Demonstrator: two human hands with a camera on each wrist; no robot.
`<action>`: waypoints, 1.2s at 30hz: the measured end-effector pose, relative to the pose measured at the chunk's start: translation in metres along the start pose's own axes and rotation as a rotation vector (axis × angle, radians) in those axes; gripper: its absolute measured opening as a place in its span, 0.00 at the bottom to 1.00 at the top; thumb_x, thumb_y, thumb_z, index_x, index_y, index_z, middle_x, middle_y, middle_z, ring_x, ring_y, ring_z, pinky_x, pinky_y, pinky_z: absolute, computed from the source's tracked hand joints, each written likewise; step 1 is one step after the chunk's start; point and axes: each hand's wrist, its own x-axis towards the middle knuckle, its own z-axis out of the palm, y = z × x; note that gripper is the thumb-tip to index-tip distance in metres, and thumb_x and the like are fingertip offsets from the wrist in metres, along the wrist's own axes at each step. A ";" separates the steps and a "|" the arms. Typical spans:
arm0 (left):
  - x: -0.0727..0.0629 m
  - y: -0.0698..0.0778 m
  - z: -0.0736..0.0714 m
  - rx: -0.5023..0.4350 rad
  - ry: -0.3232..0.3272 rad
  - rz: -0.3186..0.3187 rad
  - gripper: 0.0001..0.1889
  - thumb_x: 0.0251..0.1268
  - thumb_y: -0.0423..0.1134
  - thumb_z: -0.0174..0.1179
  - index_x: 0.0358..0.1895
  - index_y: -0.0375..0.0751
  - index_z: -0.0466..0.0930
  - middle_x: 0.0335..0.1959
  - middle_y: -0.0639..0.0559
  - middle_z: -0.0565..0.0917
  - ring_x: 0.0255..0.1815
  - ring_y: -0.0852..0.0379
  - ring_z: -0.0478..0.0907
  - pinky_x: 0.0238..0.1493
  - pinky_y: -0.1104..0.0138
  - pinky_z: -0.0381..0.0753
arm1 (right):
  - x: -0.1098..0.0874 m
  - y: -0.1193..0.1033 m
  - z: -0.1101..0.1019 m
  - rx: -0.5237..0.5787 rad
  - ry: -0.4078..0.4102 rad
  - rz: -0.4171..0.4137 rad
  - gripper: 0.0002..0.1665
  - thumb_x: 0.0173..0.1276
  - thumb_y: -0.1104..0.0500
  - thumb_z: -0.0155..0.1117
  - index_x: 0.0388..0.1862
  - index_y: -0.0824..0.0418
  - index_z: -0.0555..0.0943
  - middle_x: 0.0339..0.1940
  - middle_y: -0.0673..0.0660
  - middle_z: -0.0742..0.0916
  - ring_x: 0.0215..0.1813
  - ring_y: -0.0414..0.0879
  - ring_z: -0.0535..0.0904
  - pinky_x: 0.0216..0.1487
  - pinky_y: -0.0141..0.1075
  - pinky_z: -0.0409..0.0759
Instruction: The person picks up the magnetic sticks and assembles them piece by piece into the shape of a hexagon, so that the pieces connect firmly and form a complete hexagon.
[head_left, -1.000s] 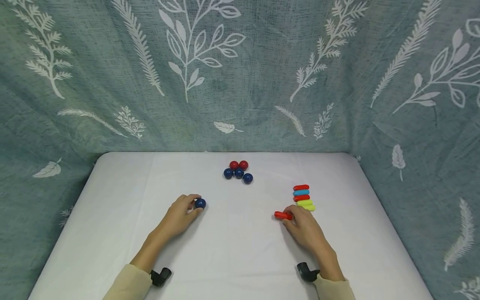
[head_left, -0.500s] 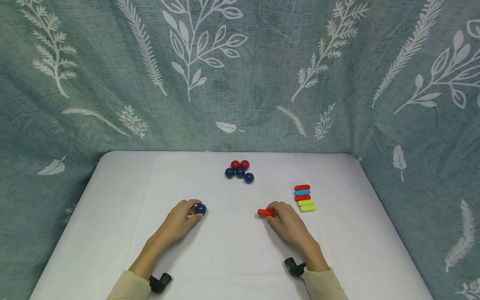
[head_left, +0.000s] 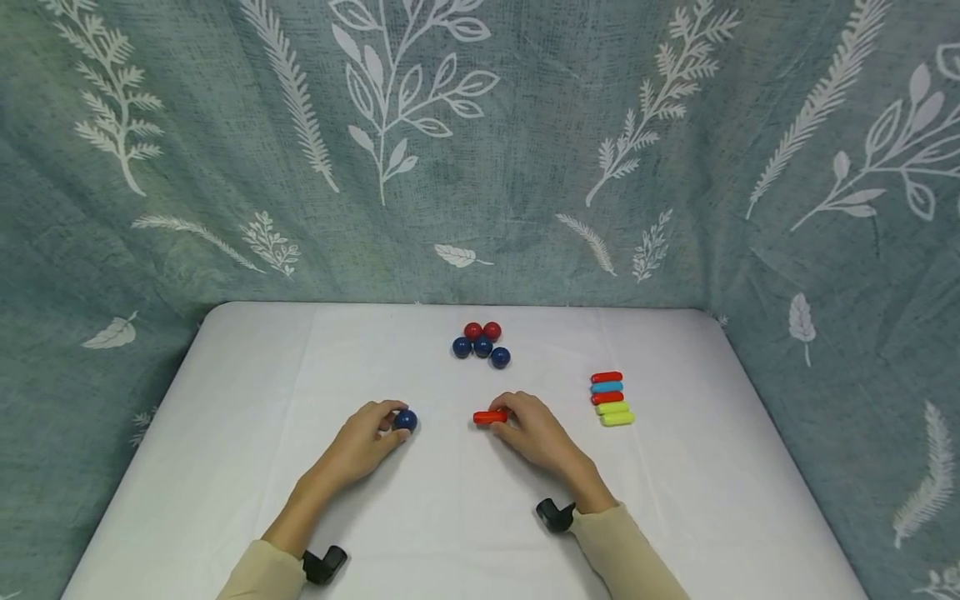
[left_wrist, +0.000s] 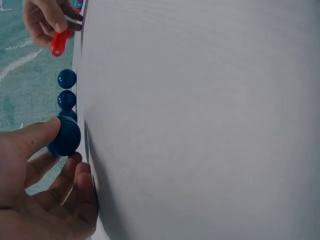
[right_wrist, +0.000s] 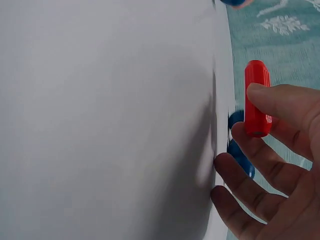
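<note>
Fingers (left_wrist: 64, 179) and thumb of the left hand (head_left: 362, 442) pinch a blue ball (head_left: 406, 420); those of the right hand (head_left: 525, 425) pinch a red capsule (head_left: 487, 417) near one end. Reference for positions: the ball cluster (head_left: 483, 347), two red and three blue. The held ball is left of the cluster and nearer the person; the held capsule is on the cluster's near side, almost in line. The capsule row (head_left: 607, 398) lies to the cluster's right and nearer the person, pieces side by side, probably so that they stay aligned.

Grip: opposed contacts suit a sphere, which offers no flat face. The end hold leaves the capsule's other end exposed, pointing toward the held ball. Clearance above the worktop (head_left: 420, 517) cannot be told.

Materials: balls are glossy, with bright highlights; core material cannot be told. Held capsule: elongated, ribbed lengthwise, small hole in one end; probably moulded plastic. Worktop: white, lightly creased, likely cloth-covered. Beyond the cluster: green fabric (head_left: 525, 167), leaf-printed in white.
</note>
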 end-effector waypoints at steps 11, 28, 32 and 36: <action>0.000 0.003 0.002 -0.002 -0.008 -0.018 0.21 0.67 0.40 0.67 0.61 0.42 0.78 0.43 0.50 0.79 0.45 0.52 0.77 0.46 0.56 0.76 | 0.022 -0.015 0.015 -0.011 -0.066 -0.055 0.13 0.69 0.56 0.69 0.52 0.55 0.82 0.41 0.46 0.82 0.42 0.43 0.74 0.47 0.40 0.75; 0.002 0.002 0.004 -0.025 -0.012 -0.015 0.20 0.66 0.40 0.68 0.60 0.43 0.79 0.43 0.51 0.80 0.45 0.54 0.77 0.47 0.56 0.77 | 0.042 -0.037 0.032 -0.003 -0.141 -0.137 0.10 0.72 0.57 0.66 0.51 0.54 0.82 0.37 0.47 0.80 0.38 0.43 0.73 0.41 0.38 0.73; 0.002 0.002 0.004 -0.031 -0.013 -0.016 0.20 0.66 0.40 0.68 0.60 0.43 0.79 0.43 0.51 0.80 0.45 0.54 0.77 0.47 0.56 0.76 | 0.044 -0.039 0.034 -0.022 -0.149 -0.135 0.10 0.71 0.58 0.66 0.51 0.54 0.83 0.37 0.46 0.80 0.39 0.44 0.73 0.42 0.38 0.72; 0.002 0.002 0.003 -0.031 -0.016 -0.012 0.20 0.66 0.39 0.68 0.60 0.42 0.79 0.42 0.51 0.80 0.45 0.54 0.77 0.47 0.56 0.76 | 0.046 -0.039 0.036 -0.047 -0.154 -0.144 0.11 0.71 0.58 0.67 0.51 0.54 0.83 0.38 0.46 0.81 0.39 0.43 0.72 0.42 0.38 0.72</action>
